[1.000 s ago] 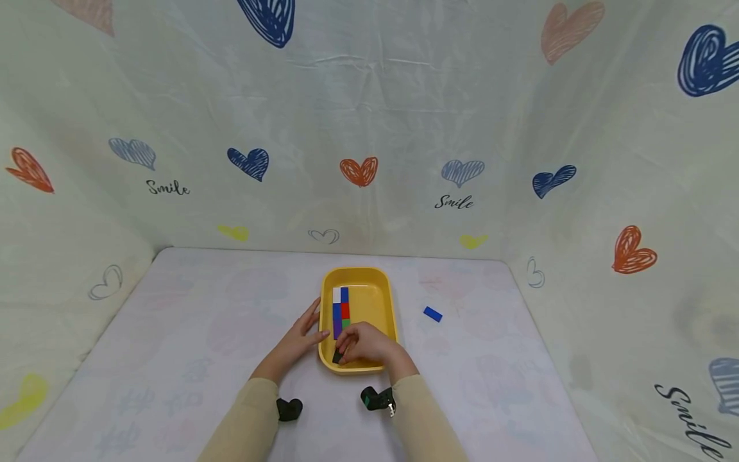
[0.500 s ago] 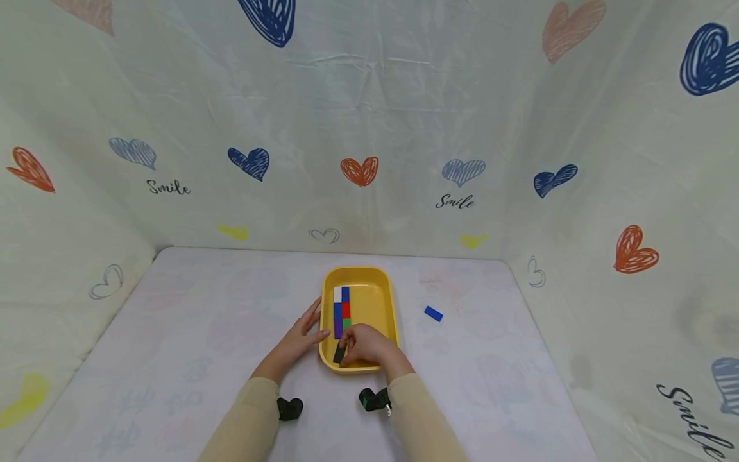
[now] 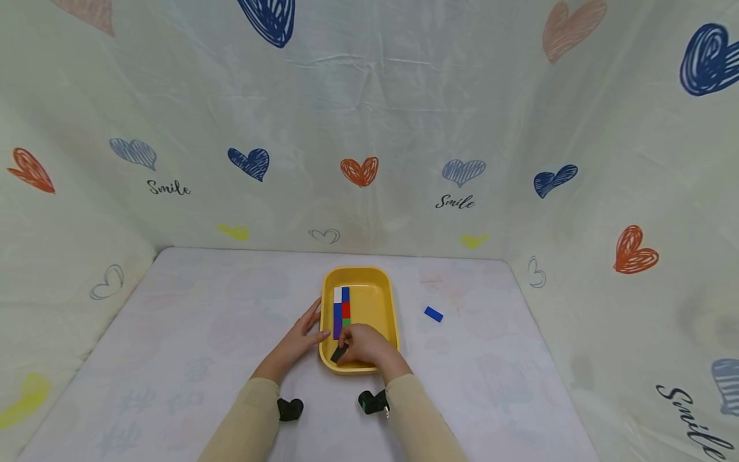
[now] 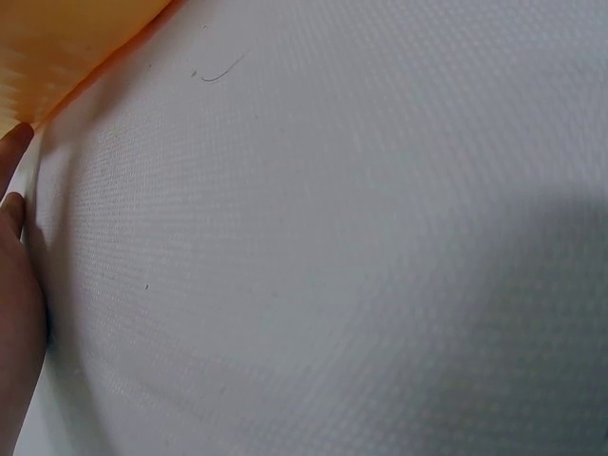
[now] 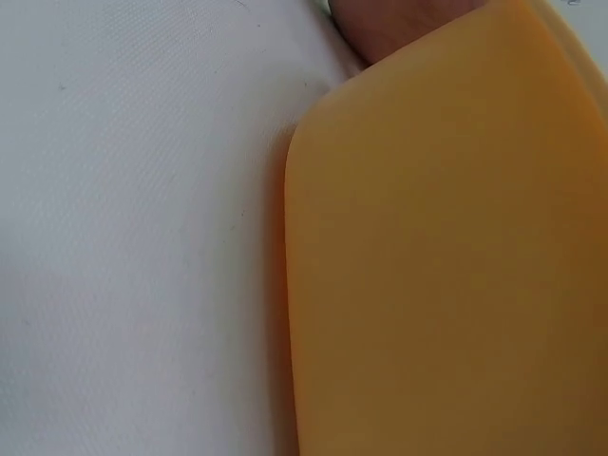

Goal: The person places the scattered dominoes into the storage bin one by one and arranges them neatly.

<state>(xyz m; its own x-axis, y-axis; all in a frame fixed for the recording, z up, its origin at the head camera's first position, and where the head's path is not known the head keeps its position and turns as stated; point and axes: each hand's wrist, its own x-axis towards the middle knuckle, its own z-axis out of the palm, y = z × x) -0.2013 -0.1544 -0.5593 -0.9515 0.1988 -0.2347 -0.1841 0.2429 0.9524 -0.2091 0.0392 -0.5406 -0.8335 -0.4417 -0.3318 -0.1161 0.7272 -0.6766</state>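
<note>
My right hand (image 3: 367,346) reaches into the near end of a yellow tray (image 3: 374,292) and pinches a small black block (image 3: 339,353), which lies slanted. Beyond it, flat blocks stand packed in two columns along the tray's left side: a white block (image 3: 337,295), blue ones, a red block (image 3: 346,310), a purple block (image 3: 337,331) and a green block (image 3: 346,322) partly covered by my right fingers. My left hand (image 3: 293,343) rests against the tray's left rim with fingers extended and thumb over the edge. In the left wrist view, its fingertips touch the tray wall (image 4: 71,43).
A loose blue block (image 3: 433,314) lies on the pale table (image 3: 473,359) to the right of the tray. A heart-printed curtain (image 3: 404,115) rises behind and at both sides. The right wrist view is mostly the tray's outer wall (image 5: 437,266).
The black block has turned from nearly in line with the columns to a slant, its top leaning right. My right hand shifted slightly with it; the left hand stayed put.
</note>
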